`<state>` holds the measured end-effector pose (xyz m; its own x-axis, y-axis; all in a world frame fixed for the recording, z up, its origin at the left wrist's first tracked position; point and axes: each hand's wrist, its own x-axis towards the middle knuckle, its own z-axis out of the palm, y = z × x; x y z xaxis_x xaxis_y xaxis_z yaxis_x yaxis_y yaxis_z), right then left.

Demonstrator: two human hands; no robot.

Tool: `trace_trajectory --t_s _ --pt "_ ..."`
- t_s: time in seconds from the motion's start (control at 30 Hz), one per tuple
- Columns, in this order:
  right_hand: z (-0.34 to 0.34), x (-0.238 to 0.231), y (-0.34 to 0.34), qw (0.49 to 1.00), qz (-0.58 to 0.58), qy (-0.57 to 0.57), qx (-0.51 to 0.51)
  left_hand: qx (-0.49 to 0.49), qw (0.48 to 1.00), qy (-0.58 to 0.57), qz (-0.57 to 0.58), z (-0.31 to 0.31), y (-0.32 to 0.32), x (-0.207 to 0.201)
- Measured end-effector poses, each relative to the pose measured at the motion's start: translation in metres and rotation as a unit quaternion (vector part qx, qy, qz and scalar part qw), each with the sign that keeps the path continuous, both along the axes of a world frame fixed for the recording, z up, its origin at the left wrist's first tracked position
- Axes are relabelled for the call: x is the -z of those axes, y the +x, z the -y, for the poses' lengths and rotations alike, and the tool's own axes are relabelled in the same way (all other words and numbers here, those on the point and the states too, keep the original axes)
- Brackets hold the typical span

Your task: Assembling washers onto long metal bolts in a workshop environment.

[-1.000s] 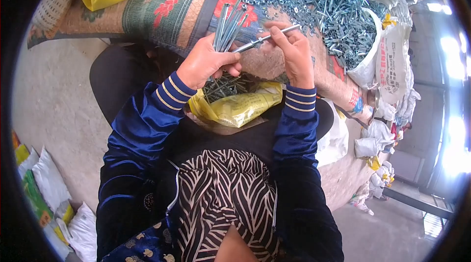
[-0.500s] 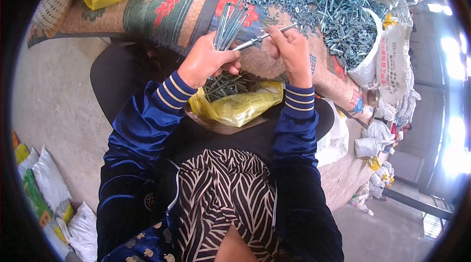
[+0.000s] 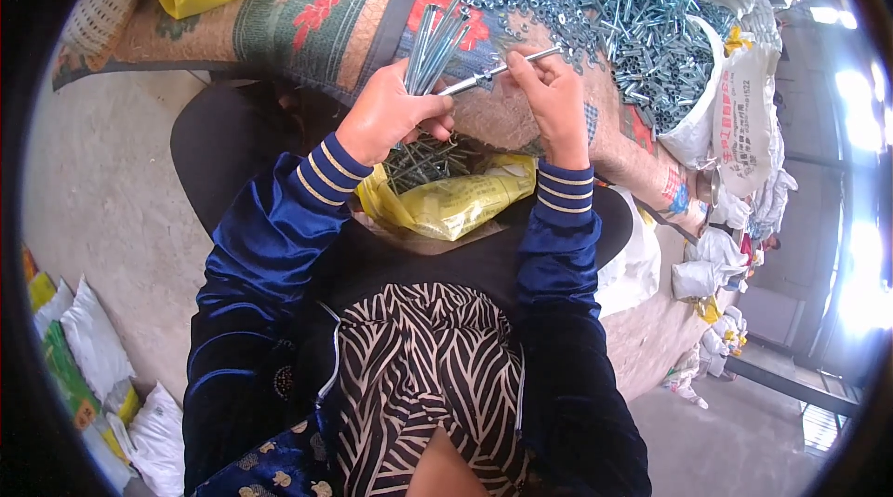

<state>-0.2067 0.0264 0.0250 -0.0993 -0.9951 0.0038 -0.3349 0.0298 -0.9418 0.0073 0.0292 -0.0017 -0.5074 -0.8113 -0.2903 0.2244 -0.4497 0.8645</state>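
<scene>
Metal rods [image 3: 433, 55] in hands [image 3: 379, 114] and yellow bag [image 3: 456, 207]

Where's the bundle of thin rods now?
In the head view, the bundle of thin rods is at upper centre, gripped in the left hand, just left of the longer rod reaching the right hand.

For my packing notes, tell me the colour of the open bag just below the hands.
The open bag is yellow; the head view shows it best.
</scene>
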Motion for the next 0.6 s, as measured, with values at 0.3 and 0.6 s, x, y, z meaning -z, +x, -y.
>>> trace_trajectory --t_s 0.3,0.6 --pt "-0.003 -0.012 0.022 0.990 0.135 -0.035 -0.001 -0.005 1.000 0.001 0.003 0.001 0.001 0.000" --pt "-0.006 -0.011 0.009 0.984 0.156 0.078 -0.041 -0.006 1.000 0.001 -0.001 0.000 0.003 -0.002"
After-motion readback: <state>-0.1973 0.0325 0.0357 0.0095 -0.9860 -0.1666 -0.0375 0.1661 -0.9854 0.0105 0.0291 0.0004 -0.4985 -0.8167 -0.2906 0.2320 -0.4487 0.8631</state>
